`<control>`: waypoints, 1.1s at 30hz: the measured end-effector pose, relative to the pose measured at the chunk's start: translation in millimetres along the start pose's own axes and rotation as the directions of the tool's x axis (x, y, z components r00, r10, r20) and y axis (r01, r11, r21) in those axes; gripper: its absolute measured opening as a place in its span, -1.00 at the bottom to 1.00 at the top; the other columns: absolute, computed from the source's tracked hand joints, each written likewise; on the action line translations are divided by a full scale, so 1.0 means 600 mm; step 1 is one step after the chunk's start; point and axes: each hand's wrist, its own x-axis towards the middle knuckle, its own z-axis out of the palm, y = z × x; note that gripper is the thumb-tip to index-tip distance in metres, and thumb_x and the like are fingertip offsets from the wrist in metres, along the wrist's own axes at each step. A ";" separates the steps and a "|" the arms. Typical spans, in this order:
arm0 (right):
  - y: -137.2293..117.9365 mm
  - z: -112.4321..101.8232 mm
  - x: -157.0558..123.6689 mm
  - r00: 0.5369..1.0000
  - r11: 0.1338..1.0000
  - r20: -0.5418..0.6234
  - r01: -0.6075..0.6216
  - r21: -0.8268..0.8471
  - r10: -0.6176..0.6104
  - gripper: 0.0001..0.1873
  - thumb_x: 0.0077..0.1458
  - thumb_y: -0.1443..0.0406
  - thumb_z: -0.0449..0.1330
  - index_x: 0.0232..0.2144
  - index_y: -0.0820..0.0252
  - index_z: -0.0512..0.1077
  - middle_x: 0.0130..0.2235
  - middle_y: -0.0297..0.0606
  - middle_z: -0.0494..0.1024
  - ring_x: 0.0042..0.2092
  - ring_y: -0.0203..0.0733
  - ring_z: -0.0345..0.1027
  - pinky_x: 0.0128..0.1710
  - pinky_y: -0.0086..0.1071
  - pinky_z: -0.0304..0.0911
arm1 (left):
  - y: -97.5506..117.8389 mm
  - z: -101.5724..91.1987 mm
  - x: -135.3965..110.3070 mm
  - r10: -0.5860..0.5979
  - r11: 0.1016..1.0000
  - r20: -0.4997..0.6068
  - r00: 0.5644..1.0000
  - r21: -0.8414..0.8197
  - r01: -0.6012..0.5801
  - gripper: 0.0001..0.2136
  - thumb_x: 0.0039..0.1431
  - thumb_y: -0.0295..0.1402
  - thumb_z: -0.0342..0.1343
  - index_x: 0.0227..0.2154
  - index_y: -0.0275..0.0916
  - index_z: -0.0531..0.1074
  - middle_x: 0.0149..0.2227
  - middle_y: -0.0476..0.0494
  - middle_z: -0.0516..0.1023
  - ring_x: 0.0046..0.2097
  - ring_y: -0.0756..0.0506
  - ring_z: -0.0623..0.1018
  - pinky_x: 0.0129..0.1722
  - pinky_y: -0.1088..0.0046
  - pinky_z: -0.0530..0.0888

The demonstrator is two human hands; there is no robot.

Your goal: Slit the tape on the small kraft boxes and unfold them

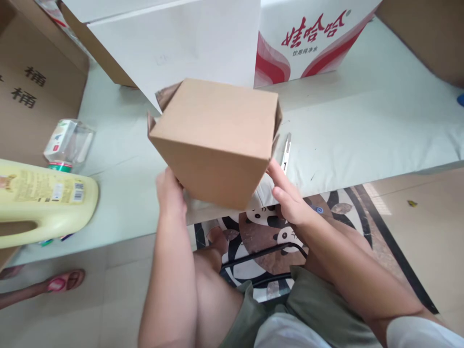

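A small brown cardboard box (217,140) is held up in front of me, above the edge of a pale green low table (362,135). My left hand (170,191) grips its lower left side, fingers hidden behind the box. My right hand (288,195) presses against its lower right side, thumb and fingers partly showing. The box's end flaps stick out at both sides. Just right of the box a metal utility knife (287,151) lies on the table.
A yellow jug (43,203) lies at the left beside a clear plastic bottle (67,142). Behind stand a white carton (181,43), a red-and-white printed carton (311,38) and brown cartons (32,87). Another person's foot in a pink sandal (65,280) is at lower left.
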 end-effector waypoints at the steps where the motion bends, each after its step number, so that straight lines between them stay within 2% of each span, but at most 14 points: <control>1: -0.001 0.002 0.001 1.000 1.000 -0.008 0.002 -0.016 -0.003 -0.17 0.30 -0.22 -0.05 0.48 -0.11 0.00 0.54 -0.30 -0.01 0.56 0.03 -0.18 0.52 0.08 -0.07 | 0.001 0.014 -0.011 -0.010 1.000 -0.028 1.000 -0.027 0.009 -0.73 0.27 -0.11 0.15 -0.34 -0.17 0.60 -0.31 0.02 0.69 -0.23 -0.09 0.64 -0.30 0.38 0.56; 4: -0.002 0.001 0.002 0.997 0.998 -0.066 -0.033 -0.057 0.029 -0.09 0.28 -0.22 -0.01 0.51 -0.13 -0.18 0.57 -0.28 -0.19 0.56 0.08 -0.24 0.44 0.10 0.12 | 0.011 0.051 -0.037 -0.067 0.977 0.037 0.997 -0.199 0.074 -0.43 0.19 0.26 0.05 -0.20 -0.17 0.60 -0.15 -0.18 0.71 0.03 -0.23 0.66 -0.01 0.24 0.61; 7: 0.000 -0.007 0.000 0.995 0.997 -0.094 -0.034 -0.065 0.027 -0.13 0.31 -0.18 -0.01 0.51 -0.11 -0.13 0.57 -0.21 -0.18 0.54 0.15 -0.15 0.34 0.10 0.28 | 0.017 0.061 -0.045 -0.174 0.967 0.117 0.978 -0.169 0.192 -0.29 0.05 0.40 0.07 -0.16 -0.17 0.60 -0.15 -0.28 0.71 0.10 -0.31 0.65 0.05 0.16 0.61; 14: -0.013 -0.011 -0.004 0.980 0.983 -0.170 0.069 -0.173 -0.099 -0.30 0.30 -0.19 -0.03 0.38 -0.18 0.14 0.53 -0.33 -0.01 0.57 0.10 -0.29 0.50 0.20 -0.07 | 0.026 0.063 -0.044 -0.486 0.868 0.220 0.846 0.016 0.496 -0.51 0.13 0.18 0.23 -0.28 -0.21 0.60 -0.30 -0.23 0.70 -0.26 -0.24 0.68 -0.27 0.23 0.64; 19: -0.013 -0.011 -0.004 0.953 0.971 -0.241 0.136 -0.197 -0.182 -0.39 0.30 -0.20 -0.09 0.25 -0.21 0.29 0.49 -0.37 0.08 0.54 0.16 -0.15 0.46 0.27 -0.01 | 0.051 0.076 -0.060 -0.473 0.873 0.448 0.759 0.124 0.472 -0.63 0.17 -0.02 0.28 -0.12 -0.18 0.62 -0.13 -0.23 0.71 -0.19 -0.21 0.65 -0.26 0.27 0.61; 20: -0.012 -0.013 -0.003 0.949 0.971 -0.248 0.148 -0.186 -0.192 -0.43 0.31 -0.18 -0.08 0.21 -0.20 0.33 0.48 -0.37 0.10 0.53 0.16 -0.11 0.46 0.26 0.00 | 0.051 0.076 -0.061 -0.467 0.881 0.479 0.744 0.181 0.436 -0.64 0.19 -0.03 0.26 -0.10 -0.17 0.62 -0.10 -0.24 0.70 -0.14 -0.24 0.65 -0.19 0.22 0.62; 21: -0.012 -0.015 -0.002 0.951 0.972 -0.241 0.151 -0.180 -0.192 -0.45 0.31 -0.17 -0.05 0.18 -0.17 0.36 0.48 -0.35 0.13 0.53 0.17 -0.08 0.45 0.26 0.00 | 0.050 0.075 -0.062 -0.440 0.898 0.465 0.768 0.240 0.369 -0.65 0.20 -0.04 0.25 -0.11 -0.17 0.63 -0.08 -0.25 0.68 -0.08 -0.26 0.64 -0.12 0.17 0.61; 22: -0.012 -0.018 -0.001 0.958 0.973 -0.219 0.146 -0.181 -0.184 -0.47 0.30 -0.16 -0.02 0.15 -0.14 0.38 0.47 -0.32 0.14 0.52 0.19 -0.05 0.45 0.26 0.00 | 0.048 0.074 -0.061 -0.369 0.920 0.409 0.835 0.291 0.264 -0.66 0.19 -0.04 0.26 -0.13 -0.17 0.64 -0.05 -0.27 0.66 -0.02 -0.29 0.62 -0.04 0.12 0.60; 24: -0.013 -0.022 0.004 0.979 0.973 -0.146 0.114 -0.200 -0.144 -0.44 0.26 -0.18 0.03 0.13 -0.08 0.40 0.47 -0.24 0.17 0.51 0.23 -0.05 0.44 0.27 0.00 | 0.042 0.071 -0.055 -0.057 0.940 0.244 0.968 0.341 -0.030 -0.63 0.19 -0.01 0.25 -0.12 -0.17 0.63 0.05 -0.30 0.59 0.14 -0.32 0.55 0.14 0.03 0.52; 25: -0.014 -0.023 0.006 0.986 0.973 -0.109 0.099 -0.208 -0.123 -0.42 0.25 -0.19 0.04 0.12 -0.05 0.41 0.47 -0.21 0.17 0.52 0.24 -0.06 0.44 0.28 0.00 | 0.039 0.070 -0.051 0.135 0.927 0.180 0.974 0.325 -0.188 -0.60 0.21 0.03 0.21 -0.07 -0.16 0.62 0.12 -0.29 0.54 0.23 -0.32 0.49 0.22 0.01 0.47; 26: -0.014 -0.024 0.008 0.991 0.973 -0.078 0.091 -0.210 -0.110 -0.40 0.24 -0.20 0.05 0.12 -0.04 0.41 0.48 -0.20 0.16 0.52 0.25 -0.08 0.44 0.28 0.00 | 0.038 0.069 -0.047 0.296 0.900 0.154 0.943 0.286 -0.329 -0.56 0.25 0.07 0.15 -0.01 -0.12 0.59 0.18 -0.26 0.49 0.31 -0.32 0.43 0.29 0.00 0.40; 28: -0.013 -0.024 0.013 0.994 0.977 -0.043 0.092 -0.194 -0.102 -0.39 0.24 -0.21 0.04 0.13 -0.03 0.40 0.49 -0.20 0.14 0.53 0.22 -0.12 0.43 0.27 0.01 | 0.035 0.071 -0.043 0.470 0.841 0.207 0.858 0.192 -0.506 -0.52 0.30 0.13 0.05 0.06 -0.04 0.55 0.27 -0.18 0.44 0.40 -0.30 0.33 0.40 -0.02 0.28; 30: -0.010 -0.023 0.014 0.993 0.978 -0.027 0.112 -0.174 -0.118 -0.40 0.25 -0.19 0.04 0.14 -0.04 0.39 0.50 -0.21 0.12 0.54 0.20 -0.13 0.44 0.25 0.02 | 0.033 0.078 -0.046 0.512 0.810 0.285 0.810 0.152 -0.566 -0.53 0.32 0.13 0.01 0.08 0.00 0.54 0.31 -0.15 0.41 0.43 -0.31 0.30 0.44 -0.06 0.20; 33: -0.004 -0.024 0.012 0.989 0.980 -0.024 0.141 -0.144 -0.146 -0.41 0.29 -0.17 -0.01 0.19 -0.08 0.36 0.51 -0.28 0.09 0.54 0.16 -0.11 0.45 0.22 0.01 | 0.028 0.097 -0.058 0.514 0.808 0.297 0.805 0.148 -0.571 -0.50 0.38 0.11 -0.11 0.11 -0.04 0.50 0.37 -0.19 0.33 0.46 -0.33 0.24 0.46 -0.08 0.14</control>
